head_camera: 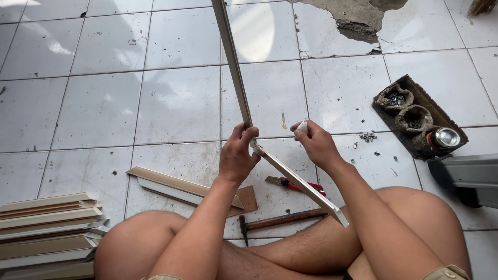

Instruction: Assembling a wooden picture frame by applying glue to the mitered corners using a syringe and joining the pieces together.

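- Our left hand point(237, 155) clamps the mitred corner of two frame strips point(234, 67) at centre; we keep it square.
- Our right hand point(315, 142) pinches a small white piece point(302, 125) at one o'clock of that joint; we press it in steadily.

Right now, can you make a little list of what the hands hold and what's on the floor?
left hand: grips corner where two frame strips meet
right hand: pinches a small white thing
floor: white tiles, hammer, red cutter, strip stack, tray with can
legs: crossed, bare
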